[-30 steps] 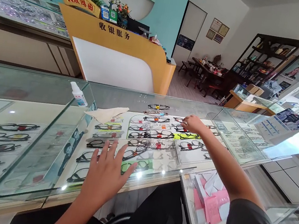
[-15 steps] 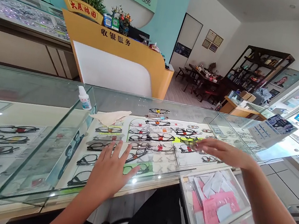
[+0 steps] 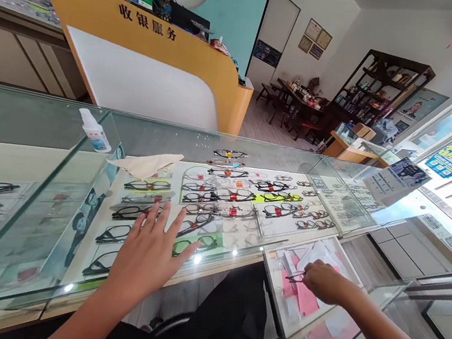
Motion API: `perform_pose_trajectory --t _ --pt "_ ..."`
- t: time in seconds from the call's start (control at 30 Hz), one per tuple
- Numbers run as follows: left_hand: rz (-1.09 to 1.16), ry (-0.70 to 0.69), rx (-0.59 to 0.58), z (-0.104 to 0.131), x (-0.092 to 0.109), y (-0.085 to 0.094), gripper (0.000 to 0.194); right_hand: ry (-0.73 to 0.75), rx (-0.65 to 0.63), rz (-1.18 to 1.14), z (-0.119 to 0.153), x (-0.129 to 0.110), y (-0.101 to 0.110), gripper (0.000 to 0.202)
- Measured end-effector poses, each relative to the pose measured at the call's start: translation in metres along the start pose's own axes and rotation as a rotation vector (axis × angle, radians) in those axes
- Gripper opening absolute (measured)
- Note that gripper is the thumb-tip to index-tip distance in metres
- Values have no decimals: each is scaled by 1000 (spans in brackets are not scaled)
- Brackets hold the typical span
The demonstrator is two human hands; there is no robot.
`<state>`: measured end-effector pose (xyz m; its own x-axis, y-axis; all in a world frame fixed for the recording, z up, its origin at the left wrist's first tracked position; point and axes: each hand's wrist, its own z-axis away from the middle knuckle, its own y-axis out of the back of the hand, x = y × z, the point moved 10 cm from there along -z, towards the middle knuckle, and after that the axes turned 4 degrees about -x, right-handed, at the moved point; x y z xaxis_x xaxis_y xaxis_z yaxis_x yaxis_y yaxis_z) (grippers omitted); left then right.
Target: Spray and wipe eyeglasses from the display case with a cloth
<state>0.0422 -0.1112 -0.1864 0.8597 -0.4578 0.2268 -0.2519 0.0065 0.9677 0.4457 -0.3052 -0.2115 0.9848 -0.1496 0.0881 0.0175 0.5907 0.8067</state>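
My left hand (image 3: 149, 254) lies palm down with fingers spread on the glass counter top (image 3: 240, 246), over eyeglass frames in the case. My right hand (image 3: 325, 282) is closed on a thin dark metal item (image 3: 295, 277) with narrow prongs; its exact kind is too small to make out. This hand hangs above the pulled-out drawer (image 3: 283, 330), where pink packets (image 3: 307, 302) and white papers (image 3: 319, 254) lie. Under the glass, eyeglasses (image 3: 235, 195) sit in rows, several with red or yellow tags. A beige cloth (image 3: 148, 165) lies on top of the counter.
A white spray bottle (image 3: 94, 132) stands at the left on the glass. A printed card stand (image 3: 396, 181) is at the right end. Beyond the counter are an orange cash desk (image 3: 150, 48), a dark wooden table (image 3: 300, 97) and a shelf unit (image 3: 385, 83).
My right hand has come down from over the glass case to above the drawer, and a thin dark item now shows in its fingers. My left hand stays on the glass; the view has shifted.
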Motion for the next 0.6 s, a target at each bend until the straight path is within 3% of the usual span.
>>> perform_pose_trajectory --t 0.13,0.33,0.47,0.6 --pt "-7 -11 6 0 -2 -3 96 -14 47 17 -38 16 -14 45" --pt "-59 -2 -11 -1 -4 -4 98 -60 288 12 -105 41 -12 63" --pt "-78 0 -3 -1 -3 -2 96 -50 428 22 -149 44 6 66" --pt "-101 25 13 -3 -6 0 90 46 508 51 -190 28 36 60"
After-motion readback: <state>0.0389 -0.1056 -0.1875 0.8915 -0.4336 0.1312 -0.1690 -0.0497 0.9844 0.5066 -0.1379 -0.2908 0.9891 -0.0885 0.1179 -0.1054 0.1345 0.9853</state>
